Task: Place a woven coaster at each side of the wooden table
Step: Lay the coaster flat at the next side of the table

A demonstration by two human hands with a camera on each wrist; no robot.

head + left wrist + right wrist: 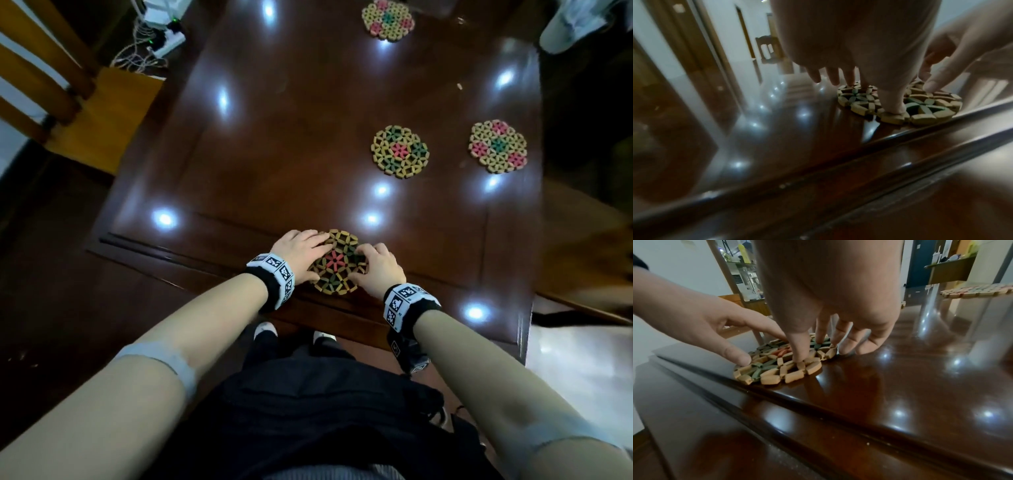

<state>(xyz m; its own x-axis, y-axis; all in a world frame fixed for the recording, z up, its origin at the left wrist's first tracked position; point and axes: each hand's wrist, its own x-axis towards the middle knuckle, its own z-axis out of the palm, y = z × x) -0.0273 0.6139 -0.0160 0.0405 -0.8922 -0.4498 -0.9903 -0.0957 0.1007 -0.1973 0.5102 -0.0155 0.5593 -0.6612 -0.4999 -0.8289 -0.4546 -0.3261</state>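
A woven coaster with a red centre lies flat on the dark wooden table, right at its near edge. My left hand rests on the coaster's left part, thumb pressing its near rim and fingers stretched to its far rim. My right hand touches the right part, thumb down on the weave and fingertips at the rim. Neither hand grips it. A second coaster lies mid-table, a third coaster by the right edge, another coaster at the far end.
A wooden chair stands left of the table, with a power strip and cables on the floor beyond it. A pale object sits past the far right corner. My feet are just under the near edge.
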